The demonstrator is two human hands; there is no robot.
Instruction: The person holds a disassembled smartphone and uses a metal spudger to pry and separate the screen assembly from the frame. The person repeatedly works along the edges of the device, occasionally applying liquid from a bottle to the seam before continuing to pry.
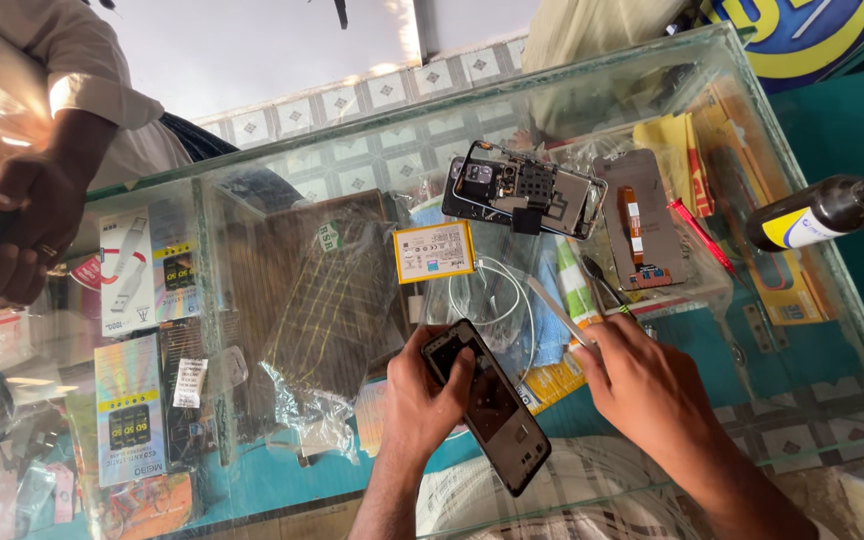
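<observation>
Glass countertop [752, 300] was crowded, so you kept the black opened phone shell [487, 405] low at its near edge. Your left hand [422, 400] wrapped the shell; your right hand [642, 375] pinched a thin white plastic pry stick [560, 312]. I'd have braced that wrist, away from the white rectangular battery [435, 251].

Left hand [424, 398] reaches up from below, fingers curled in a grip, thumb folded across the front. Right hand [642, 375] lies just beside it, palm down, fingertips pinched together, forearm angled away.
</observation>
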